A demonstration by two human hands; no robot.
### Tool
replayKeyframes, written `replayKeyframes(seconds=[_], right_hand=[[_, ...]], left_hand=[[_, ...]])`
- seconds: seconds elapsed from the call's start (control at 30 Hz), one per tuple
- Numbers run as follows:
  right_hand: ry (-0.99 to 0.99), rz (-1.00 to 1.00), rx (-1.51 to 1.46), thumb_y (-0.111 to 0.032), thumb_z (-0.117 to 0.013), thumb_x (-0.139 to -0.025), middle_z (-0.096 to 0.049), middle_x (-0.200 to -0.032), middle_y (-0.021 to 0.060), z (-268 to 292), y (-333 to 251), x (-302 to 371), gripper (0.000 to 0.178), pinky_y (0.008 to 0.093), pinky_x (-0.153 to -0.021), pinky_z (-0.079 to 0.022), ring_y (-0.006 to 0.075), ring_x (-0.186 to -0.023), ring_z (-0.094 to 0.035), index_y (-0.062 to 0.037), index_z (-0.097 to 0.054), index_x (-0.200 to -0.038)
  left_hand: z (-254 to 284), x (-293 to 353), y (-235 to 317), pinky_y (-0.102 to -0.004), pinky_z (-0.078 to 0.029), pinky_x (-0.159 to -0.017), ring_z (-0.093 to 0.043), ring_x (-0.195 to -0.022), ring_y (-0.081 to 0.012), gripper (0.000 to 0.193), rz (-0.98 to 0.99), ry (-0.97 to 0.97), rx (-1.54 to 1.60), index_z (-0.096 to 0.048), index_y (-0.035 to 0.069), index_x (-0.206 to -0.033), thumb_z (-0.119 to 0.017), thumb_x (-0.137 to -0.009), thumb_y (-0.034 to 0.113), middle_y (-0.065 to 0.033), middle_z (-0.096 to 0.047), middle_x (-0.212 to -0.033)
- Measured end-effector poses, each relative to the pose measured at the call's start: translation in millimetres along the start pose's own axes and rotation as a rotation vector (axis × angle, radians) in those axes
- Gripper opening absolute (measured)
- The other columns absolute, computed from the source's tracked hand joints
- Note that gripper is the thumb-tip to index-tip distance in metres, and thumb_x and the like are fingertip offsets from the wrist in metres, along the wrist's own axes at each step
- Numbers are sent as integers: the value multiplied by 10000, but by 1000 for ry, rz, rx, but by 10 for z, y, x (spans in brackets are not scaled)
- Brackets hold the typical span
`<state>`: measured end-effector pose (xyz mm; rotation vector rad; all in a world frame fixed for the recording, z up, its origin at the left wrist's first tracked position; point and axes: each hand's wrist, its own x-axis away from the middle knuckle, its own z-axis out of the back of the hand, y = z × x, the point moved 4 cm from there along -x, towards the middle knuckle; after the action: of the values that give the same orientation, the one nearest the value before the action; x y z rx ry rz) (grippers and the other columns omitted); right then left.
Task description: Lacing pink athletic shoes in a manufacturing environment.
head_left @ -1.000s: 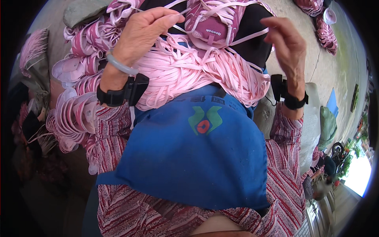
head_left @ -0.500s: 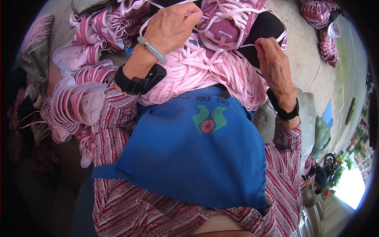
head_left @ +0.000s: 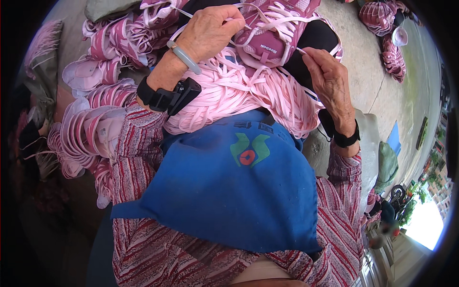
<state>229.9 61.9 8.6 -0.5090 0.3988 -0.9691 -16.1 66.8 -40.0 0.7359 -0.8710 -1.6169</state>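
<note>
A pink and mauve shoe upper point(head_left: 264, 46) lies at the top middle, over my dark-clothed knees. White-pink lace crosses its front in several loops. My left hand point(head_left: 212, 32) is above its left side, thumb and fingers pinched on a shoelace. Right of the shoe, my right hand point(head_left: 329, 76) pinches a thin lace end between thumb and forefinger, its tip pointing at the shoe's edge. A large heap of loose pink laces point(head_left: 215, 93) lies on my lap, below both hands and on top of the blue apron point(head_left: 224, 196).
Stacks of pink shoe uppers point(head_left: 88, 126) crowd the left side, beside a grey-green cloth point(head_left: 45, 81). More nested uppers point(head_left: 393, 57) and a small white cup-like thing point(head_left: 400, 36) are on the concrete floor at upper right. A green bag point(head_left: 387, 162) sits at right.
My right hand has come slightly left and down, nearer the shoe, with the lace end still pinched. The left hand keeps its pinch. The view has shifted a little.
</note>
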Motion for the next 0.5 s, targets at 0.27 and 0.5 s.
replayKeyframes(seconds=[0.27, 0.5], right_hand=[[-35, -124, 14, -171, -576, -920, -653, -880, 167, -55, 16, -41, 166, 376, -656, -510, 354, -782, -636, -25, -629, -978], [61, 135, 110, -144, -576, -890, -628, -836, 155, -163, -8, -75, 116, 420, -649, -505, 371, -776, -619, -37, -602, -928]], left_hand=[[-55, -36, 28, -246, -451, -637, -530, -676, -91, 224, -29, 64, -63, -628, 23, -981, -597, -928, 239, -37, -618, -759], [12, 20, 35, -201, -440, -605, -541, -676, -49, 164, 70, 161, -30, -689, 40, -915, -710, -863, 193, 25, -623, -740]])
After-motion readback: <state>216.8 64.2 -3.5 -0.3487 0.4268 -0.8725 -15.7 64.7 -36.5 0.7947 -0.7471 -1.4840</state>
